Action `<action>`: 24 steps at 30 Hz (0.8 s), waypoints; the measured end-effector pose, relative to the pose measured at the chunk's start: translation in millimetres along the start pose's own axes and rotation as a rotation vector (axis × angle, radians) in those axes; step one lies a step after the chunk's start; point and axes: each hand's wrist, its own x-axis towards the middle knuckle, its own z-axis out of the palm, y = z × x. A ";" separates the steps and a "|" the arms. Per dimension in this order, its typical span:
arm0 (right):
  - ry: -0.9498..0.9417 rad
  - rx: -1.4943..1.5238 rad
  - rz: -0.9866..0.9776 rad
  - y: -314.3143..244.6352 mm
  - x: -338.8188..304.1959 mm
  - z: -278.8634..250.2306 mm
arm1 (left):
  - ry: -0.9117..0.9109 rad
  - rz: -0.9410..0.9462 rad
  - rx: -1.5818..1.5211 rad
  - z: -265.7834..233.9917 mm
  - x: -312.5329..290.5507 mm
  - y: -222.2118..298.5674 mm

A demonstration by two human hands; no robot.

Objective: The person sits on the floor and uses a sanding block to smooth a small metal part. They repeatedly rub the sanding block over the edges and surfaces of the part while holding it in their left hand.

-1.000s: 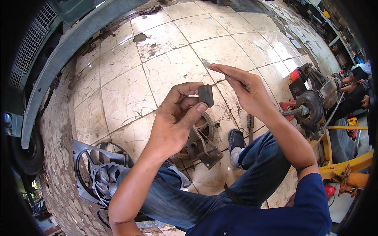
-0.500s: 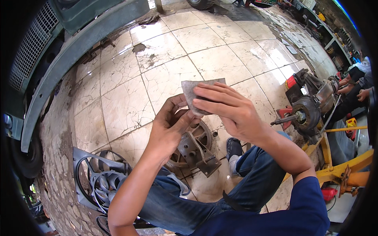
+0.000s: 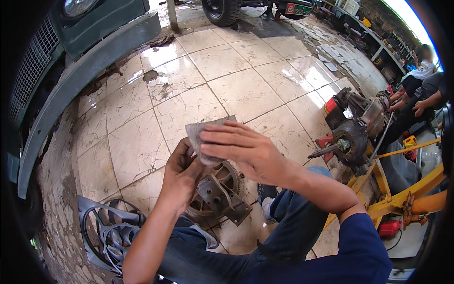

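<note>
At the far left, a vehicle's grille (image 3: 32,66) stands beside its long curved bumper (image 3: 85,68). Nearer the person, on the ground, lies a grey plastic part (image 3: 124,216) with rounded rings.

The left hand (image 3: 177,173) is raised in front of the body, its fingers bent and drawn in toward the thumb. What they may be grasping is hidden behind the sheet, so I cannot tell. The sheet (image 3: 196,138), grey and creased, bends over the fingertips of that hand, with one corner sticking up beyond the right hand's fingers.

Below the hands, a flat metal plate (image 3: 208,188) with holes lies over a toothed gear (image 3: 236,175) on the tiled floor (image 3: 255,90). Farther off, a tyre (image 3: 221,12) shows at the top edge.

The right hand (image 3: 253,150) grasps the sheet, its fingers stretched nearly straight across the top; its thumb is out of sight. Beneath it is the person's dark shoe (image 3: 267,190).

To the right stands a greasy axle (image 3: 350,137) with a shaft pointing left, near a yellow stand (image 3: 404,196) and a red box (image 3: 390,228). Co-workers (image 3: 416,92) sit close behind the axle, at the right edge.
</note>
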 end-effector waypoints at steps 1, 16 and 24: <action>0.007 0.011 0.032 0.9 -0.9 0.7 | 0.006 -0.023 -0.023 2.8 1.1 -0.8; 0.172 0.375 0.617 25.3 -6.9 -7.1 | -0.101 0.182 0.084 -5.2 2.1 7.6; 0.167 0.361 0.450 2.9 -11.5 -2.6 | 0.127 0.274 -0.006 15.5 -28.7 -1.4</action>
